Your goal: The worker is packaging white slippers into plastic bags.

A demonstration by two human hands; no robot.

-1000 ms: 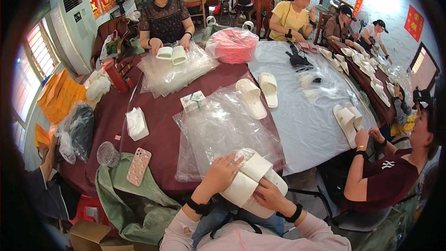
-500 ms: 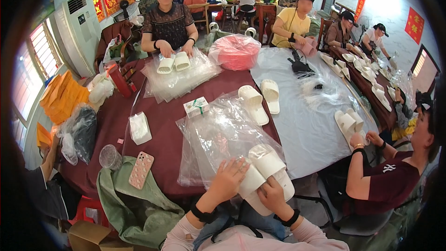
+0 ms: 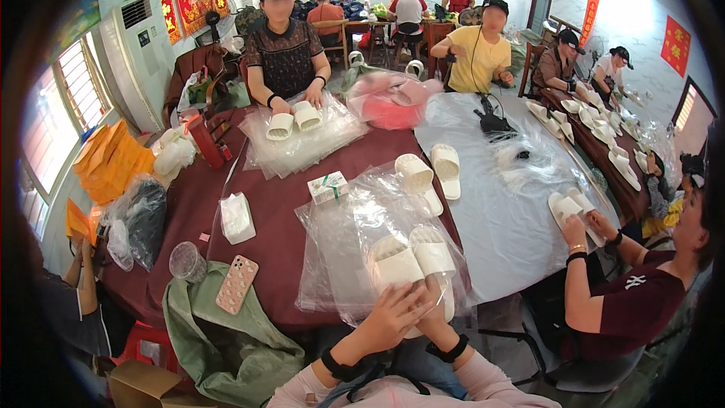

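Pair of white slippers (image 3: 414, 261) sitting side by side at lower centre of the frame, soles down, toes pointing away from the wearer, resting on a stack of clear plastic bags (image 3: 340, 242) spread over the dark red tablecloth (image 3: 279, 219). Slippers looking clean, open-toe, wide band across the top, matched and aligned.

Left hand (image 3: 389, 317) is lying over the near end of the left slipper, fingers spread and curled onto the heel, pressing rather than pinching. Right hand (image 3: 432, 316) is mostly tucked behind the left; it is touching the heel of the right slipper, but the grip cannot be told. Both wrists wearing black bands.

Progress, as a judgement: the pair is matched up and squared, not yet inside a bag, so bagging seems left to do. A second pair of white slippers (image 3: 430, 170) is waiting further up the table, centre of frame, unbagged too.

Around it: small white-and-green box (image 3: 328, 187) left of centre, white tissue packet (image 3: 236, 217), pink patterned phone (image 3: 236, 284) and green cloth (image 3: 226, 340) at lower left. Other people are handling slippers at upper centre and at right edge.
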